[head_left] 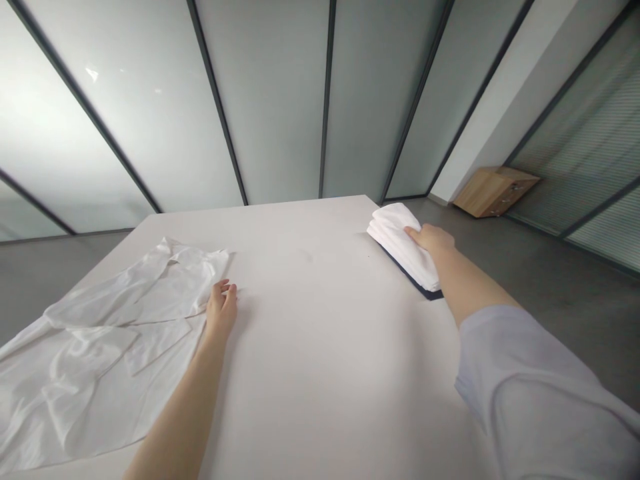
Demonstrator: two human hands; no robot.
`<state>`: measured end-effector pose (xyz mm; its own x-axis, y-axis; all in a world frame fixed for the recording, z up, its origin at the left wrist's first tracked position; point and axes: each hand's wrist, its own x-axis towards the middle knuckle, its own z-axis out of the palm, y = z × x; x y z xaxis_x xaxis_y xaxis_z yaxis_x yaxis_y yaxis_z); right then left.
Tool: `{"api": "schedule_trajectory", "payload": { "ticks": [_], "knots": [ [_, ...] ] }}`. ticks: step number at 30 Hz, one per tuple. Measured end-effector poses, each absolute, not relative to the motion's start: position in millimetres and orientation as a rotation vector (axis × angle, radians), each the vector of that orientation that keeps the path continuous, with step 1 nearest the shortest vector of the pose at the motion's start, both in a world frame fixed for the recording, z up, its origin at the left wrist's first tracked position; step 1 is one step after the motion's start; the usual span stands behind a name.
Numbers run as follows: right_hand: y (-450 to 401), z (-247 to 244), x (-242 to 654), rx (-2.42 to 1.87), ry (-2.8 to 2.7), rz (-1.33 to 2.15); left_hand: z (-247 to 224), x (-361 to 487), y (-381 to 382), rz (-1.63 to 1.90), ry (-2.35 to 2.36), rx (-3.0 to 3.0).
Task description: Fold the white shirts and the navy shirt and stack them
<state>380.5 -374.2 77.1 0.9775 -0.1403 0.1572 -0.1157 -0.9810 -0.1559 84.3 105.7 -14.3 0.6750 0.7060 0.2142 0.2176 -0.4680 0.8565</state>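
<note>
A white shirt (125, 333) with a silky sheen lies spread and wrinkled on the left of the table. At its right edge is my left hand (223, 305), fingers loosely curled and apart, with nothing visible in them. On the far right of the table, a folded white garment (400, 233) rests on top of a dark navy folded cloth (430, 294). My right hand (433, 238) grips the white garment's right side, thumb across its top. The other fingers of that hand are mostly hidden.
The pale table (310, 347) narrows toward its far edge. Behind it stand frosted glass panels (280, 100) with dark frames. A wooden cabinet (493, 190) is on the grey floor (555, 293) at the far right.
</note>
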Motion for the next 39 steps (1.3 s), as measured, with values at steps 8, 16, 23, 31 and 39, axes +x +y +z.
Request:
{"api": "schedule_trajectory", "payload": {
  "ticks": [8, 16, 23, 31, 39],
  "knots": [
    [-348.4, 90.1, 351.0, -3.037, -0.135, -0.826, -17.3, 86.1, 107.5, 0.698, 0.682, 2.077],
    [-266.1, 51.6, 266.7, -2.754, -0.791, -0.714, -7.4, 85.6, 96.2, 0.489, 0.647, 2.320],
    [-201.4, -15.3, 217.4, -2.679, -0.930, -0.266, -4.2, 81.8, 88.2, 0.417, 0.642, 2.397],
    [-207.4, -31.6, 223.5, -2.543, -0.945, -0.203, -4.5, 77.7, 83.9, 0.394, 0.599, 2.435],
    [-209.6, -34.5, 224.4, -2.504, -0.928, -0.195, -7.0, 78.1, 84.2, 0.420, 0.552, 2.471]
  ]
}}
